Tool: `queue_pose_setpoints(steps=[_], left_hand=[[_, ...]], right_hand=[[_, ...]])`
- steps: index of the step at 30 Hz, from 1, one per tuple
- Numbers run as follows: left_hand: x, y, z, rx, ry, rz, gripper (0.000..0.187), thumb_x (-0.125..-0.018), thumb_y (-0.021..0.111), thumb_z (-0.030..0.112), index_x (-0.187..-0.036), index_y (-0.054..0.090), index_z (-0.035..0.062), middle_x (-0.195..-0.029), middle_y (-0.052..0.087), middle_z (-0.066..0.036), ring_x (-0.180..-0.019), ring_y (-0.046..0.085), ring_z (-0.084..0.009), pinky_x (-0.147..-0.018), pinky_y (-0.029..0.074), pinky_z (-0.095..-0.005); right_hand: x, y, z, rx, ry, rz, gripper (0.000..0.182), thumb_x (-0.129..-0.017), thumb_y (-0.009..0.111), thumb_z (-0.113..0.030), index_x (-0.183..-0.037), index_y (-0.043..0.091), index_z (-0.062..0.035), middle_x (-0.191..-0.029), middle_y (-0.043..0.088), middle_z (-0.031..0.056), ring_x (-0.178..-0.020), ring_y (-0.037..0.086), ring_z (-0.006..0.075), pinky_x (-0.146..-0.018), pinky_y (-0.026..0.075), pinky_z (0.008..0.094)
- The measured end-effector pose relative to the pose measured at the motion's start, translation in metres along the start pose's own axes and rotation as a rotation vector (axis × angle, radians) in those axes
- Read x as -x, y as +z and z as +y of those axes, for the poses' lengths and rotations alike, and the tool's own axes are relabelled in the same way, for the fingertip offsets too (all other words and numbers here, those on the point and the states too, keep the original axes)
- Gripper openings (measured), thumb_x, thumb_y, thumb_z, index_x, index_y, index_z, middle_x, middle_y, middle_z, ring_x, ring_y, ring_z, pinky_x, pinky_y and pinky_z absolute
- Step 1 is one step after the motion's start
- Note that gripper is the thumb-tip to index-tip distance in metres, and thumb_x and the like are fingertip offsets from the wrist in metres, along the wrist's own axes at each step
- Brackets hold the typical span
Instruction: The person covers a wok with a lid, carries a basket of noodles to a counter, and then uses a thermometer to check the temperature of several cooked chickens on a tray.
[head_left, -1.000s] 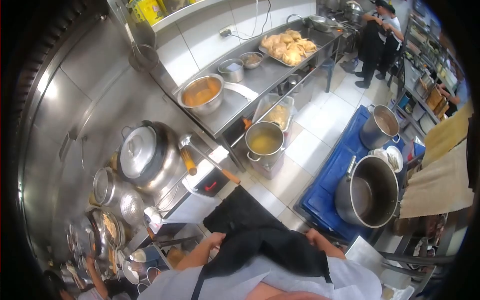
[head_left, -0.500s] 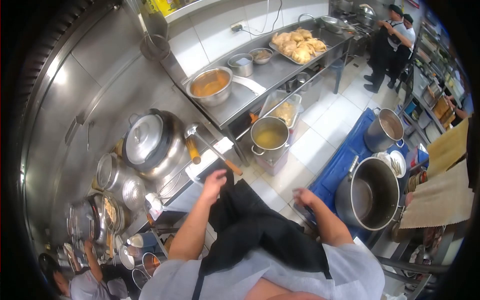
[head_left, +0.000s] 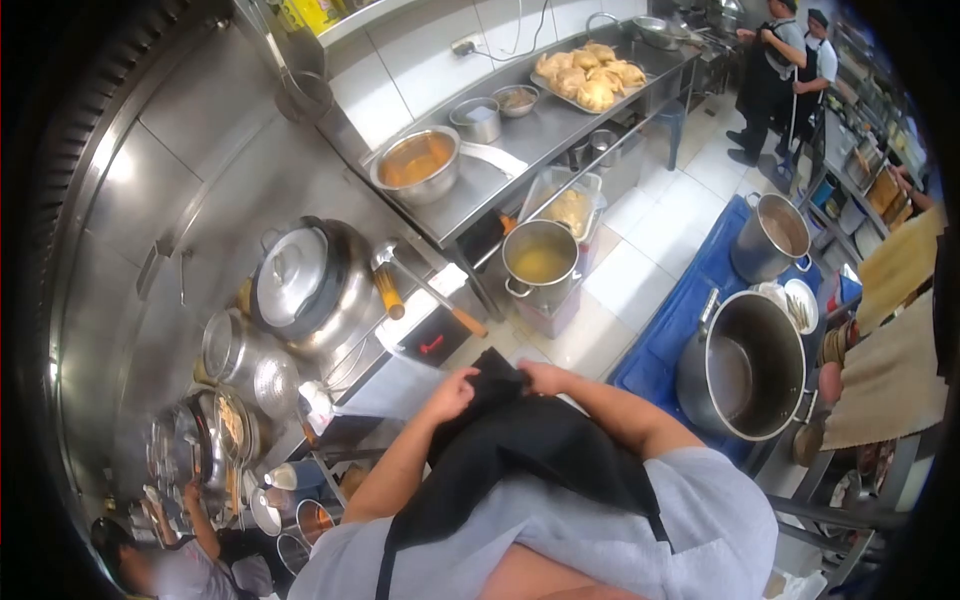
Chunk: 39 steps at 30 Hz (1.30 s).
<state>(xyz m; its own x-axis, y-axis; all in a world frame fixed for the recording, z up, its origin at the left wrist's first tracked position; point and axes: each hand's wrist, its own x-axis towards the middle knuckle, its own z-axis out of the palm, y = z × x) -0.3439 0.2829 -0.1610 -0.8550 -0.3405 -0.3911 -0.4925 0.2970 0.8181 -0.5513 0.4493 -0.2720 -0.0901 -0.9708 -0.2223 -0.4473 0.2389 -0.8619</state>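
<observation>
Head view: the camera is looking down over the apron [head_left: 545, 440], which is black and is filling much of the lower middle of the frame.
Left hand [head_left: 455, 393]: it is holding the far edge of the apron, its fingers curling on the cloth, slightly left of the centre.
Right hand [head_left: 542, 377]: it is also gripping this edge, near the left hand, the cloth lying between them.
Apron edge: it is bunching up between both hands, a little below the centre of the frame.
Ladle [head_left: 430, 288]: it is lying above the left hand, its wooden handle pointing towards the lower right.
Soup pot [head_left: 550, 292]: it is standing above the hands in the frame, well apart from them, and is containing yellow liquid.
Big pot [head_left: 705, 385]: it is standing at the right, on the blue box [head_left: 640, 360].
Small pot [head_left: 755, 255]: it is standing higher in the frame, near a white plate [head_left: 806, 292].
Table [head_left: 545, 140]: it is running towards the upper right, bearing a basin [head_left: 430, 192] and some chickens [head_left: 590, 78].
Lid [head_left: 290, 270]: it is resting on a vessel at the left.
People: two persons [head_left: 768, 85] are standing in the upper right; another person [head_left: 185, 565] is reaching towards pans in the lower left.
</observation>
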Motion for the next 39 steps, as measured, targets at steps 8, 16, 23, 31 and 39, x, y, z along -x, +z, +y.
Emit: queue_pose_setpoints(steps=[8, 16, 23, 31, 39], left_hand=[[0.097, -0.001, -0.160, -0.270, -0.444, 0.047, 0.050, -0.075, 0.064, 0.018, -0.122, 0.056, 0.0041, -0.091, 0.069, -0.018, -0.085, 0.068, -0.0304, -0.075, 0.051, -0.0371], [0.060, 0.004, -0.147, -0.271, -0.310, -0.159, 0.038, -0.080, 0.064, 0.024, -0.111, 0.061, 0.0023, -0.096, 0.067, -0.019, -0.093, 0.064, -0.0282, -0.081, 0.049, -0.0377], [-0.003, -0.077, -0.030, -0.150, -0.233, 0.057, 0.043, -0.086, 0.059, 0.010, -0.128, 0.049, 0.0062, -0.085, 0.063, -0.008, -0.077, 0.063, -0.0155, -0.068, 0.048, -0.0292], [-0.009, -0.191, -0.020, -0.023, -0.009, 0.281, 0.040, -0.091, 0.052, 0.010, -0.130, 0.048, 0.0063, -0.101, 0.064, -0.007, -0.081, 0.061, -0.0121, -0.070, 0.046, -0.0246], [-0.062, -0.261, 0.003, 0.207, -0.058, 0.610, 0.035, -0.092, 0.050, 0.004, -0.127, 0.049, 0.0008, -0.101, 0.063, -0.009, -0.087, 0.060, -0.0146, -0.081, 0.046, -0.0264]], right_hand=[[0.187, -0.018, 0.111, -0.811, 0.661, 0.224, 0.046, -0.086, 0.065, -0.018, -0.128, 0.047, -0.0072, -0.090, 0.062, 0.0114, -0.063, 0.060, 0.0185, -0.051, 0.050, 0.0343], [0.166, -0.012, 0.073, -0.604, 0.447, 0.484, 0.014, -0.087, 0.054, -0.012, -0.092, 0.061, -0.0019, -0.074, 0.061, 0.0049, -0.063, 0.057, 0.0144, -0.057, 0.048, 0.0282], [0.070, -0.126, -0.093, -0.365, -0.133, 0.313, 0.029, -0.093, 0.054, -0.023, -0.074, 0.058, -0.0006, -0.072, 0.058, 0.0052, -0.069, 0.056, 0.0161, -0.065, 0.045, 0.0308], [0.059, -0.236, -0.280, -0.160, -0.863, 0.337, 0.065, -0.088, 0.049, -0.059, -0.069, 0.056, 0.0027, -0.078, 0.059, 0.0127, -0.064, 0.057, 0.0288, -0.059, 0.046, 0.0361], [-0.044, -0.238, -0.364, -0.338, -1.543, 0.440, 0.066, -0.091, 0.042, -0.063, -0.066, 0.051, -0.0023, -0.072, 0.060, 0.0167, -0.055, 0.056, 0.0265, -0.046, 0.043, 0.0344]])
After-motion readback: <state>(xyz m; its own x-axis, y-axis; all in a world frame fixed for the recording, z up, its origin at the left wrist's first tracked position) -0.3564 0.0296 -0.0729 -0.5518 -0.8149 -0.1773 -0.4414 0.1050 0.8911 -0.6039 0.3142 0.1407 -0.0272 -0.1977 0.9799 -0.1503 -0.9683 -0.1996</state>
